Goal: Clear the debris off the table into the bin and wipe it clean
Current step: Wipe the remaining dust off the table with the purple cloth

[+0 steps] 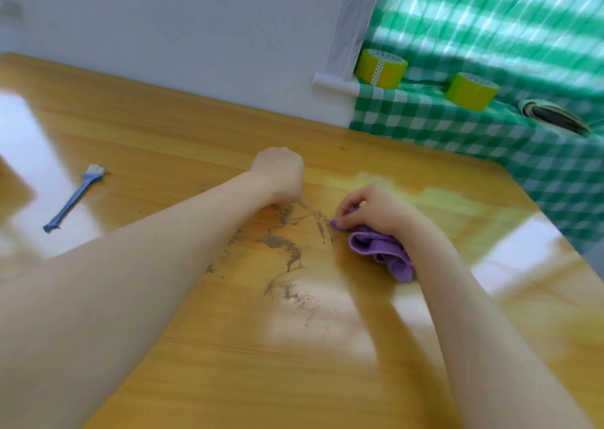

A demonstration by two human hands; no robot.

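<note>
The right hand (379, 213) grips the cloth (382, 249); the left hand (277, 173) is fisted, seemingly empty. Press flat and drag the dirt (281, 245) one way

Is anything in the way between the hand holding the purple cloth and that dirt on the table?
Nothing visible. The right hand grips the purple cloth at the right edge of the dirt smear. The left hand sits at the smear's far end, its forearm along the left side, not between cloth and dirt.
</note>
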